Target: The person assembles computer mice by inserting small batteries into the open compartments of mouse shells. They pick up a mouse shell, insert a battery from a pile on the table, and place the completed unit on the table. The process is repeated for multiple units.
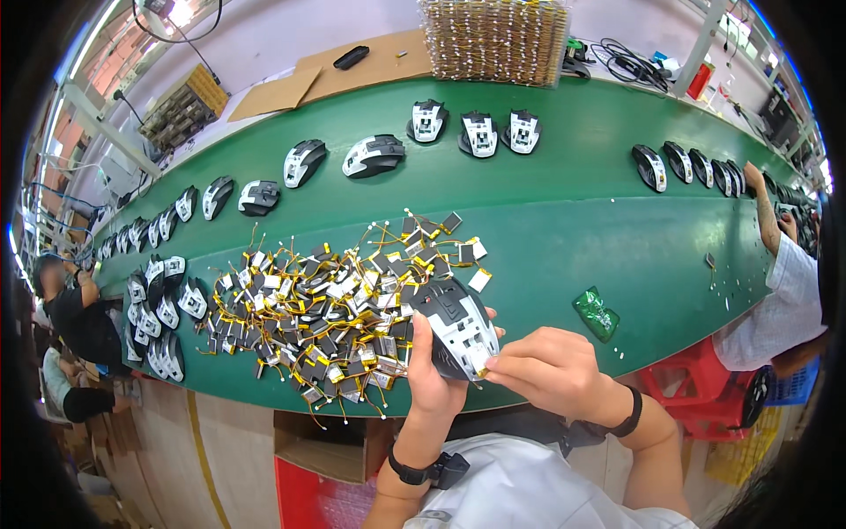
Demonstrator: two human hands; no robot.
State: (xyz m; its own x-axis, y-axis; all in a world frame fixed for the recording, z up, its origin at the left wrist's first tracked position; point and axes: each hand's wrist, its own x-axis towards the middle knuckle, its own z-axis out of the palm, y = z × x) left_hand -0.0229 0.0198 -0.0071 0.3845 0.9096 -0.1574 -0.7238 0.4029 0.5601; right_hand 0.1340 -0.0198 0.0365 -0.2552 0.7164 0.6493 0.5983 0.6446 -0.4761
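Worker at green conveyor belt (564, 229), mouse shell (456, 324) held in both hands, lower centre of frame.

Left hand (429, 375) wrapped around the shell's lower left side, thumb up along its edge, holding it tilted above the belt's near rim. Right hand (548, 368) closed, fingertips pinched together at the shell's lower right corner; whatever is between them is too small to make out. Shell shows white inner frame with black trim. Just left of it, touching its edge in view, a big heap of small battery cells (330, 309) with yellow tape and thin leads, centre-left. Stack of similar shells (159, 317) at far left; more stand spaced in a row (370, 157) across upper frame. Green crumpled wrapper (596, 312) right of centre.
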